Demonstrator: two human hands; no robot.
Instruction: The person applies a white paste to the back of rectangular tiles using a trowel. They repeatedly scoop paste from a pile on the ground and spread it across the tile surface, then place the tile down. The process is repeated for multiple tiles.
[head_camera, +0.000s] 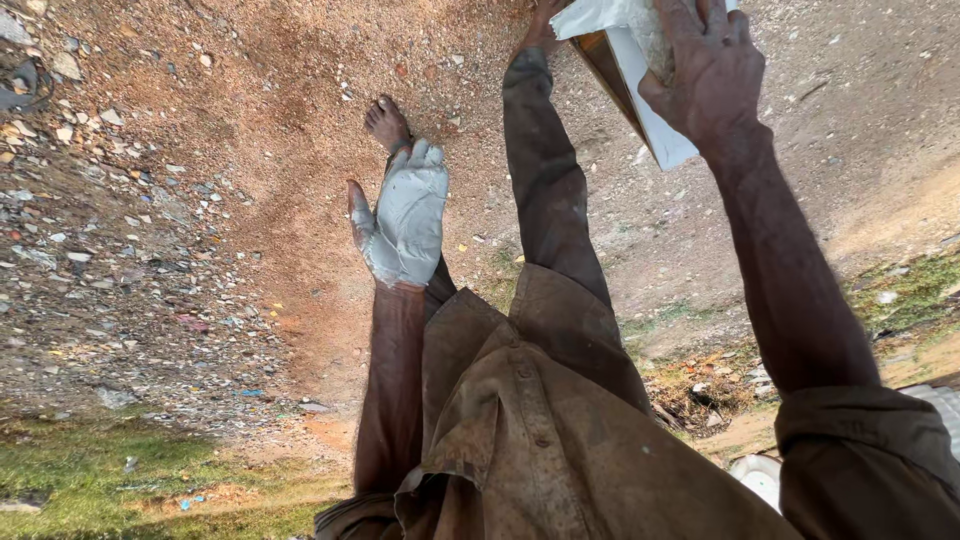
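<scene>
1. At the far left lies loose gravel (90, 230), small stones and scraps strewn over brown dirt. A strip of grass (110, 490) runs along the bottom edge. This is open ground outdoors, in sun, with no table anywhere.
2. The left hand (405, 215) hangs in front of the thigh, fingers spread and flat, grasping nothing. It is pale grey-white all over; I cannot tell whether that is a glove or a dried coat of something.
3. Just above it a bare foot (385, 122) stands on the reddish dirt (290, 130). The legs are in dusty brown trousers (545, 180), with a stained brown shirt (530, 430) below them in the view.
4. The right hand (710, 70) is raised at the top edge, its grip clamped on a white board (655, 125). The fingers press onto a pale lump on top of it. The board is tilted and shows a brown underside; it is held in the air, well clear of the ground.
5. As I judge it, the step in hand is one-handed carrying of the board while standing. Any next move calls for a steady wrist, so the lump does not slide, and for careful footing, barefoot on stones.
6. To the right the dirt turns paler, with mossy green patches (905, 290), litter and dry leaves (700, 385). A white object (760, 475) is half hidden behind the sleeve.
</scene>
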